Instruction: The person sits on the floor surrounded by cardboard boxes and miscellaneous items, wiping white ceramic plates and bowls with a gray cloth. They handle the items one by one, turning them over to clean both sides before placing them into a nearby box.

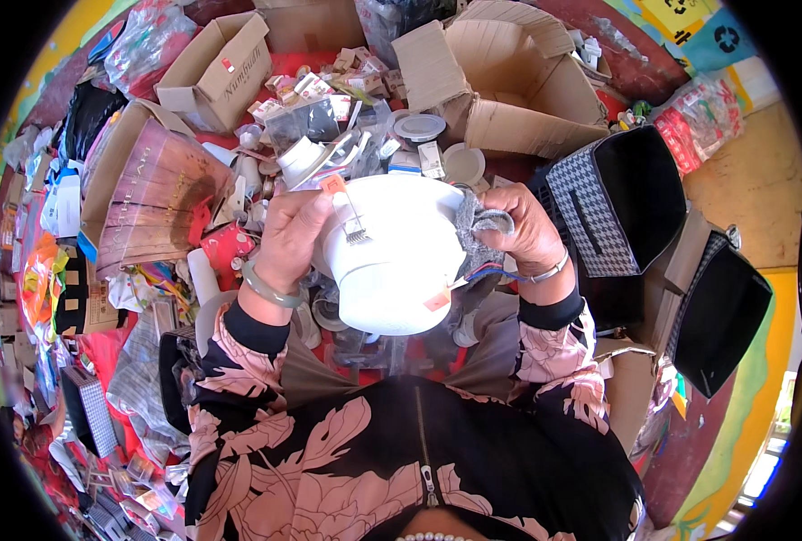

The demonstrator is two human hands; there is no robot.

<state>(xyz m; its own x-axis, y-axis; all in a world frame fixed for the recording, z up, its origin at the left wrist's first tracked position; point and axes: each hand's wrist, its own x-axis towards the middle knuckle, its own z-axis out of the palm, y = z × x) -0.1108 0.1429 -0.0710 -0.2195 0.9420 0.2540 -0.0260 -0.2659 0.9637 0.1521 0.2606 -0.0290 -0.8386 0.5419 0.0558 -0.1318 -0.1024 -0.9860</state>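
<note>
The left hand (pixel 290 236) grips the near-left side of a white round fixture (pixel 401 257), its thumb beside an orange tab (pixel 332 185) on a metal spring clip (pixel 356 225). The right hand (pixel 520 227) pinches a bunched grey cloth (pixel 479 225) against the opposite side of the fixture, which sits held between both hands, above the person's lap. A second orange tab (pixel 437 299) shows low on the fixture, between the hands and nearer the body, and coloured wires (pixel 487 270) run from there toward the right wrist. A pale bangle (pixel 273 288) circles the left wrist and a silvery bracelet (pixel 549 269) the right; both sleeves are black with pink leaf shapes.

Just beyond the hands lies a heap of white round parts, among them a grey-white disc (pixel 419 127), with small patterned boxes (pixel 313 87) farther off. Beyond the right hand stands a large open cardboard box (pixel 536 131); beyond the left, a narrower carton (pixel 212 77). To the right of the right hand a black bin with a checked panel (pixel 563 185) lies tilted, its mouth open. Left of the left hand leans a pleated brownish box (pixel 153 203)
</note>
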